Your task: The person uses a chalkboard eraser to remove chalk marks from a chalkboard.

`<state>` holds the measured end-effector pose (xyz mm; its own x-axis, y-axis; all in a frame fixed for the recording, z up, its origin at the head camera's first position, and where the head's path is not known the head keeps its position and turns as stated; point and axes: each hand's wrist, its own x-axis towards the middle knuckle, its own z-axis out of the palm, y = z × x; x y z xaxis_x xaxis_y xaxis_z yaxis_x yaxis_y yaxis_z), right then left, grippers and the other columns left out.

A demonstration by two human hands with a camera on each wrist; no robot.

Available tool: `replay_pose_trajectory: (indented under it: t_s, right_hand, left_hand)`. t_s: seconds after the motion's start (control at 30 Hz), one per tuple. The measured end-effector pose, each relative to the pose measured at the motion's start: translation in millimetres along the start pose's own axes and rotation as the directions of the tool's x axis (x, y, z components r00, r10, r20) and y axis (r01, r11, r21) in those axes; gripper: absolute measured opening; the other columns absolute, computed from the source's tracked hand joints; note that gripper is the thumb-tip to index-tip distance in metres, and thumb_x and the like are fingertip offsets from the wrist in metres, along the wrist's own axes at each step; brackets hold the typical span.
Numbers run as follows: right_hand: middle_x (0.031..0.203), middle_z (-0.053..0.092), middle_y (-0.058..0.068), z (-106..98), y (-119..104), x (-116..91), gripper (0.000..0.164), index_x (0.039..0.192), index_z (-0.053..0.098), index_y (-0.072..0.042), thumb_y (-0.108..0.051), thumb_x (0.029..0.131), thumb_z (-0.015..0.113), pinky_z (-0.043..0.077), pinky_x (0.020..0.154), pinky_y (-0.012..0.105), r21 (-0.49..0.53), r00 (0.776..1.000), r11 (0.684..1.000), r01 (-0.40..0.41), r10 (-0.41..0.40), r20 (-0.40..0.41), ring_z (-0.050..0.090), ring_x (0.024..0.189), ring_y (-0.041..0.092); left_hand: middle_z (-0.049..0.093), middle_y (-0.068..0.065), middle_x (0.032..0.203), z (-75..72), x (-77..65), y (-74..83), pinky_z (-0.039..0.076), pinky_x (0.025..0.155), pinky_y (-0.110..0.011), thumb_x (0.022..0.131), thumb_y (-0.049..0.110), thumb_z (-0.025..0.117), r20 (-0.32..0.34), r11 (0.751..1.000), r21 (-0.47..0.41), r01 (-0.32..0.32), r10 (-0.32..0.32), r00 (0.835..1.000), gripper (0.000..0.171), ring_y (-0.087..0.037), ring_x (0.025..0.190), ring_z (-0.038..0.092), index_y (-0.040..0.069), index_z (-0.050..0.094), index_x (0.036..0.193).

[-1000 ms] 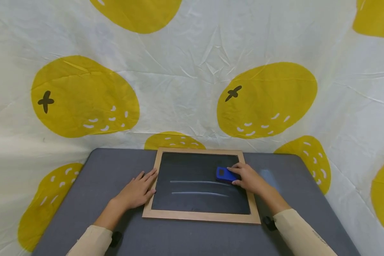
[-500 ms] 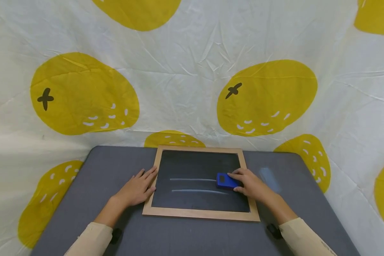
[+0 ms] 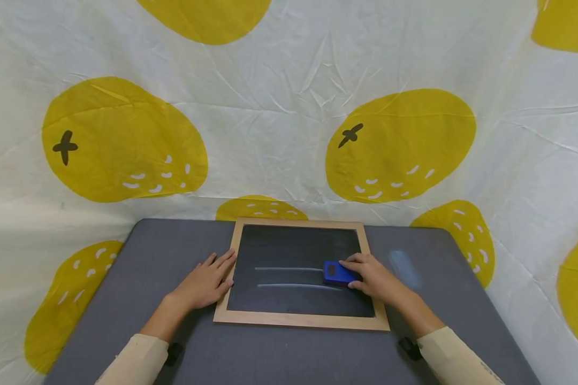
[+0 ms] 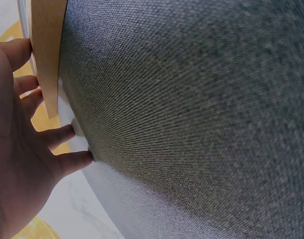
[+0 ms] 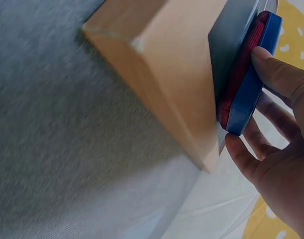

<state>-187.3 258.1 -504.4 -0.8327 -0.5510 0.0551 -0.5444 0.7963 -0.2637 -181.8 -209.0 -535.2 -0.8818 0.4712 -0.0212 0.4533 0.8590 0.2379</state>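
A blackboard (image 3: 289, 243) in a light wooden frame (image 3: 298, 320) lies on the grey table. Two pale chalk lines (image 3: 289, 269) run across its surface, one above the other. My right hand (image 3: 375, 278) grips a blue chalkboard eraser (image 3: 336, 272) between thumb and fingers, at the right end of the upper line and covering part of it. In the right wrist view, the eraser's red felt side (image 5: 239, 69) faces the board. My left hand (image 3: 202, 283) rests at the frame's left edge with its fingers spread; in the left wrist view, some fingertips touch the wood (image 4: 46, 55).
A whitish chalky smudge (image 3: 404, 268) marks the grey table (image 3: 183, 240) to the right of the board. Behind the table hangs a white cloth (image 3: 270, 133) printed with large yellow fruit shapes.
My right hand has brought the eraser down the board toward me, from above the upper line onto its right end, then slightly left. The left hand stays at the frame.
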Motion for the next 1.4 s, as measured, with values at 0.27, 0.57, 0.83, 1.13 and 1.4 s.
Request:
replay_pose_trajectory:
  t_s: [0.27, 0.57, 0.83, 1.13, 1.4]
  right_hand:
    - [0.132, 0.063, 0.015, 2, -20, 21, 0.058, 0.141, 0.064, -0.004, -0.023, 0.089, 0.082, 0.052, 0.096, 0.052, -0.019, 0.999, 1.0, 0.01, -0.009, 0.035, 0.059, 0.114, 0.035]
    - [0.13, 0.063, 0.013, 9, -51, 57, 0.059, 0.142, 0.063, -0.005, -0.026, 0.09, 0.081, 0.052, 0.094, 0.046, -0.023, 0.995, 0.997, 0.074, -0.072, 0.072, 0.058, 0.108, 0.031]
    - [0.133, 0.063, 0.011, 21, -80, 88, 0.058, 0.144, 0.063, -0.009, -0.028, 0.092, 0.08, 0.052, 0.095, 0.043, -0.017, 0.988, 0.993, 0.115, -0.113, 0.103, 0.057, 0.109, 0.028]
    - [0.135, 0.063, 0.008, 27, -113, 119, 0.058, 0.146, 0.061, -0.012, -0.03, 0.094, 0.077, 0.051, 0.099, 0.039, -0.071, 0.978, 0.985, 0.156, -0.144, 0.151, 0.058, 0.111, 0.026]
    - [0.136, 0.062, 0.006, 35, -143, 146, 0.059, 0.149, 0.058, -0.016, -0.037, 0.096, 0.074, 0.052, 0.103, 0.038, -0.161, 0.977, 0.977, 0.137, -0.106, 0.188, 0.059, 0.114, 0.026]
  left_hand:
    - [0.029, -0.007, 0.171, 0.3, 0.7, -0.5, 0.036, 0.107, -0.076, 0.107, 0.038, 0.053, 0.01, 1.0, -0.011, 0.002, -0.002, 1.0, 0.066, -0.055, 0.146, 0.036, 0.012, 0.031, 0.164]
    - [0.03, -0.006, 0.17, -0.5, 0.5, -1.2, 0.037, 0.107, -0.076, 0.107, 0.04, 0.052, -0.006, 1.0, -0.001, -0.001, 0.001, 1.0, 0.065, -0.054, 0.146, 0.037, 0.013, 0.033, 0.163]
    - [0.03, -0.005, 0.17, -1.0, 0.8, -1.4, 0.038, 0.107, -0.075, 0.106, 0.04, 0.053, 0.003, 1.0, 0.008, 0.003, -0.003, 1.0, 0.066, -0.055, 0.146, 0.037, 0.014, 0.032, 0.164]
    - [0.032, -0.008, 0.169, 0.0, 1.4, -2.3, 0.038, 0.105, -0.077, 0.105, 0.04, 0.055, -0.02, 1.0, 0.0, -0.006, 0.006, 1.0, 0.068, -0.055, 0.145, 0.038, 0.012, 0.034, 0.163]
    - [0.028, -0.005, 0.171, -1.0, 2.1, -1.4, 0.037, 0.107, -0.075, 0.106, 0.041, 0.054, 0.015, 0.999, 0.023, 0.024, -0.024, 1.0, 0.069, -0.053, 0.147, 0.037, 0.014, 0.031, 0.164]
